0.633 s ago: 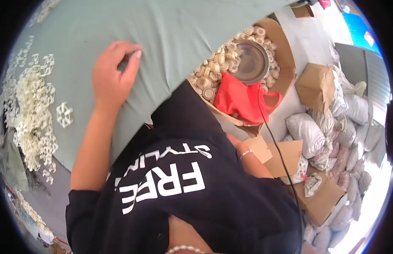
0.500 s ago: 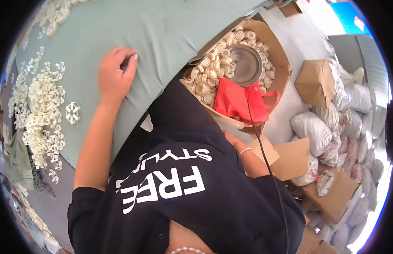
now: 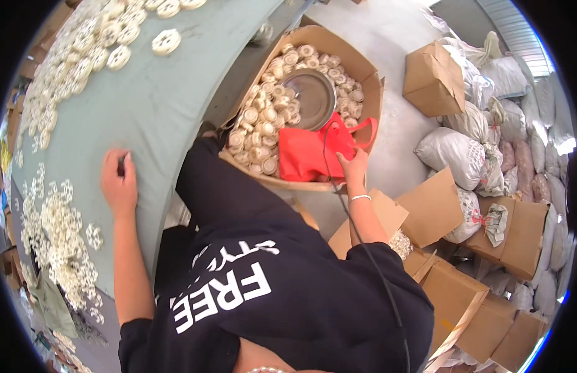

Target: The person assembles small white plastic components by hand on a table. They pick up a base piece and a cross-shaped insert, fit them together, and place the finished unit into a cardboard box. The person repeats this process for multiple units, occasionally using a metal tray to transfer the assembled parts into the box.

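Observation:
My left hand (image 3: 119,184) rests over the green cloth of the table (image 3: 130,105), thumb apart from the fingers, its fingertips smeared by motion. I see nothing held in it. Beside it, to the lower left, lies a heap of small white openwork plastic pieces (image 3: 61,233), with one loose piece (image 3: 94,236) near my forearm. My right hand (image 3: 355,168), with a bracelet at the wrist, grips the near right edge of a red bag (image 3: 301,152). That bag lies on cream-coloured round plastic parts (image 3: 254,118) in an open cardboard box (image 3: 369,93), beside a round metal bowl (image 3: 313,99).
More white round pieces (image 3: 83,43) cover the table's far left. A black cable (image 3: 378,280) hangs across my right arm. To the right stand a closed carton (image 3: 434,78), stuffed white sacks (image 3: 453,158) and open cardboard boxes (image 3: 450,292).
My right hand has come up from beside my body to the red bag. The view has turned and shifted; the left hand remains over the cloth.

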Demonstrator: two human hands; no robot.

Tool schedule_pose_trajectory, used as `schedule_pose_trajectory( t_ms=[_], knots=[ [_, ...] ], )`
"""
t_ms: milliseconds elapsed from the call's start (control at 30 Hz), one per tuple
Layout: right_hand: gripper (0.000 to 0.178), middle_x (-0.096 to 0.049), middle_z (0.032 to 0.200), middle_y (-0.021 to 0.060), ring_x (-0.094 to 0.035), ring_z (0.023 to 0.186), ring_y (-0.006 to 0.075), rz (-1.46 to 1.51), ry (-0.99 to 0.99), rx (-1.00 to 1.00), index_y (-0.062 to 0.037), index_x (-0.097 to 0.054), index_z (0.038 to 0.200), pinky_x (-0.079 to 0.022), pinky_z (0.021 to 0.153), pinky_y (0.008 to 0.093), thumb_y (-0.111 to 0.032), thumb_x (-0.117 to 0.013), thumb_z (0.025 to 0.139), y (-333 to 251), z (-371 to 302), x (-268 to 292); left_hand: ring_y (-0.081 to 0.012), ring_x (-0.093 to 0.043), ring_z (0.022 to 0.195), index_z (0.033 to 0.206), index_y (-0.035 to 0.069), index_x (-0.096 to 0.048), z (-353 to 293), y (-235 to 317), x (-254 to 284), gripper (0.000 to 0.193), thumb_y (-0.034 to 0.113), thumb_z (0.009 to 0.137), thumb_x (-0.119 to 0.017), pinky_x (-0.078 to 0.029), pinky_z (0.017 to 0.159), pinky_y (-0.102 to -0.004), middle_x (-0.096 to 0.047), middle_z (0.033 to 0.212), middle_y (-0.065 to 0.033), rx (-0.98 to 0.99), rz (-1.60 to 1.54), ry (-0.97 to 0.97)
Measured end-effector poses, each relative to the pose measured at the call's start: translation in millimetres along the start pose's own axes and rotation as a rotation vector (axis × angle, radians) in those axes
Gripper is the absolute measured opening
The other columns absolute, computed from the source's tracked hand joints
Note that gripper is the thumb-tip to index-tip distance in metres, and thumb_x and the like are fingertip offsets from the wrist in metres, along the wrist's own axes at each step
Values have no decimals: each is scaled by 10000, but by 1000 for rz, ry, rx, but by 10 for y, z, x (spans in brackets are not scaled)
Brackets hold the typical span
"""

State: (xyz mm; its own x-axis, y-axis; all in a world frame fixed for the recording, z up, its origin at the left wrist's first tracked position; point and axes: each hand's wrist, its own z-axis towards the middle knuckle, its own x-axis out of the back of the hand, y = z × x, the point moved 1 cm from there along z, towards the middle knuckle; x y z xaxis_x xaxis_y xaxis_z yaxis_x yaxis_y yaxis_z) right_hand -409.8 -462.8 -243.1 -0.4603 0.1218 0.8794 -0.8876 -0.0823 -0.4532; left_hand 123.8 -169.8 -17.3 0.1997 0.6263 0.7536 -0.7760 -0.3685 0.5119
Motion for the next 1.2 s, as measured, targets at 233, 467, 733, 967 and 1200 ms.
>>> schedule_pose_trajectory(
  t_ms=[233, 467, 733, 967, 1200],
  knots=[
    [1027, -600, 1452, 244, -685, 1188, 337, -14, -485, -505, 45, -532, 1457, -550, 998, 451, -500, -925, 680, 1003, 836, -1298, -168, -520, 715, 1034, 19, -664, 53, 74, 17, 83, 63, 991, -609, -434, 623, -290, -596, 934, -63, -21, 102, -36],
    [305, -748, 1077, 153, -738, 977, 272, 889, -580, -694, 44, -667, 1240, -622, 813, 417, -78, -697, 962, 202, 611, -1136, -150, -528, 751, 1027, 0, -667, 22, 130, 95, 69, 32, 992, -616, -436, 648, -280, -618, 984, -60, 40, 181, -39],
    [311, -763, 1142, 115, -739, 999, 200, 1228, -528, -489, 22, -700, 1259, -601, 905, 369, -159, -693, 1006, -390, 1450, 791, -194, -627, 880, 1025, -19, -716, 505, 1242, -551, 110, -36, 931, -662, -511, 767, -288, -692, 1057, -113, -194, -85, -18],
    [308, -762, 1136, 126, -745, 974, 204, 1181, -608, -235, 42, -694, 1252, -603, 894, 347, -149, -673, 1011, -567, 3123, 1104, -321, -682, 978, 962, 36, -735, 171, 2047, -1465, 134, 16, 830, -743, -550, 867, -393, -696, 1054, -128, -284, -381, -446],
    [316, -737, 1193, 156, -741, 1032, 238, 1266, -297, -186, 49, -668, 1280, -606, 897, 359, -140, -633, 1029, -510, 3627, 1186, -339, -653, 1052, 1076, 47, -698, -278, 1618, -2281, 211, 111, 878, -737, -530, 910, -419, -649, 1104, -115, -15, -311, -845]
  ],
)
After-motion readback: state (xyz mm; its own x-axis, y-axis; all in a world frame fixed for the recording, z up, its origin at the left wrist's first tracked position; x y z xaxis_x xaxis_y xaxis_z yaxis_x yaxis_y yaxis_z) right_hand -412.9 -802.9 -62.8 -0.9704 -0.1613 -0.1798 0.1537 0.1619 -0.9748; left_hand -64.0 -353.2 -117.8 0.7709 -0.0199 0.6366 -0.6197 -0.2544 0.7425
